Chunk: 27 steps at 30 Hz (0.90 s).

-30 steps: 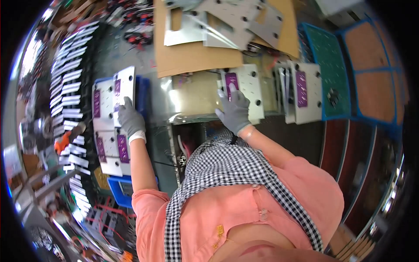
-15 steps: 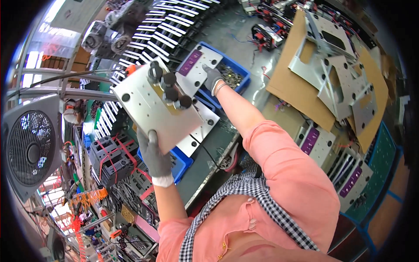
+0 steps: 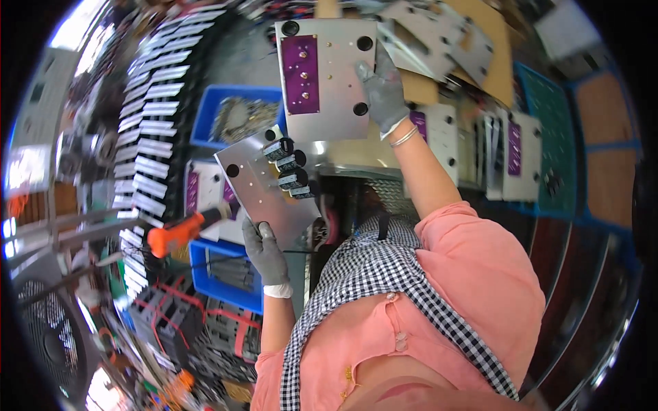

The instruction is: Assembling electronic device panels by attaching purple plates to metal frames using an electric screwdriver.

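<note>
My gloved left hand (image 3: 267, 253) grips the lower edge of a silver metal plate (image 3: 274, 209), thumb on top. Several black cylindrical capacitors (image 3: 291, 161) stand on that plate, and it is tilted. My gloved right hand (image 3: 385, 96) is closed on the right edge of a second metal plate (image 3: 343, 82), held up farther away. This one carries a purple strip (image 3: 301, 74) with small studs and has round black pads near its corners. The two plates overlap slightly in the view; I cannot tell whether they touch.
A blue bin (image 3: 201, 123) of small metal parts lies beyond the plates; another blue bin (image 3: 205, 277) stands nearer. An orange power screwdriver (image 3: 179, 234) hangs at the left. More plates stack on cardboard (image 3: 497, 61) and stand upright (image 3: 524, 154) at the right. Bundled grey parts (image 3: 161, 318) lie lower left.
My right hand has lifted the purple-strip plate off the blue bin area and carried it right. The view has turned right. My left hand still holds the capacitor plate.
</note>
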{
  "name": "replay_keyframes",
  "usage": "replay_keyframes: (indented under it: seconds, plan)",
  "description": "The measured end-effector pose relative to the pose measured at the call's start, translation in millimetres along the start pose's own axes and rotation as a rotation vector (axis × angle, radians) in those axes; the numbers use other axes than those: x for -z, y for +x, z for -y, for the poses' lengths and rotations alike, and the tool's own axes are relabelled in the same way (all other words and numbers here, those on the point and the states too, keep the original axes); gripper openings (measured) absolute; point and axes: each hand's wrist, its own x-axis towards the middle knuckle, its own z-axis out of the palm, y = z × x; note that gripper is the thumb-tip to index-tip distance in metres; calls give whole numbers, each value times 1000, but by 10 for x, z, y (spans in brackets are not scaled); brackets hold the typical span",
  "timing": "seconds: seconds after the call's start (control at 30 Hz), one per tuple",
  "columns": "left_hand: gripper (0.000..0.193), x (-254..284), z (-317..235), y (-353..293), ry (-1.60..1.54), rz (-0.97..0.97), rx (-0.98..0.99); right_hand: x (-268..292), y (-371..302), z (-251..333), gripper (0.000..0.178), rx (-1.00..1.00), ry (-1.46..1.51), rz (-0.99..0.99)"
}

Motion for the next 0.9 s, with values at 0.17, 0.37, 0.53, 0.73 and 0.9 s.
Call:
replay_keyframes:
  seconds: [0.17,0.37,0.53,0.73,0.9]
  plan:
    - [34,-871,240,-127,50,365,-69,1462,-613,821,54,-62,-423,-311]
    - [39,-1998,826,-390,-211,593,145,2055,-993,1553,52,154,-729,-620]
    - [38,-2768,1151,-466,-279,592,154,2304,-879,1655,51,157,-875,-512]
    - [37,-3080,1213,-460,-209,423,285,2355,-661,1725,50,116,-800,-385]
    - [32,-3016,1208,-291,494,161,-221,2501,-706,749,48,-341,-812,-153]
